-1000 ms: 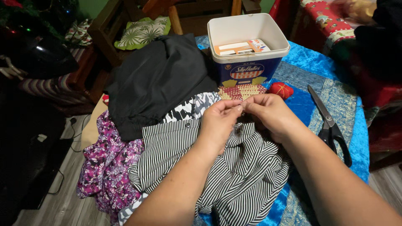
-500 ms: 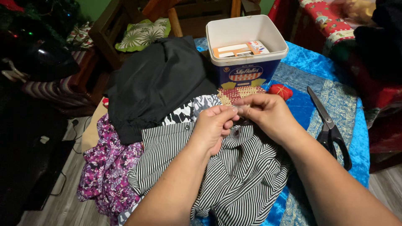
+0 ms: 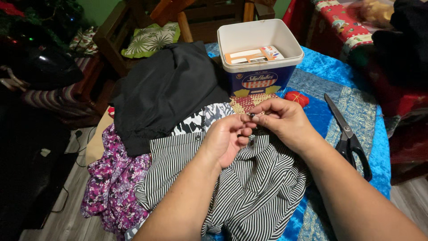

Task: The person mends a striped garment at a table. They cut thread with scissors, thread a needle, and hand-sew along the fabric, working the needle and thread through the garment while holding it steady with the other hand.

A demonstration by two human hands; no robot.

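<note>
Both hands [image 3: 256, 127] now pinch a small dark button [image 3: 252, 115].

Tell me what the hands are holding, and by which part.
The right hand and left hand pinch a tiny dark object at their fingertips, above the striped garment; its kind cannot be told.

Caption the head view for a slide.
Left hand and right hand pinch a small dark item over a striped garment beside scissors.

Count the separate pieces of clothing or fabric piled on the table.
4: black garment at the back, purple floral cloth at left, black-and-white patterned piece mid-pile, striped shirt under both hands. More may lie underneath.
</note>
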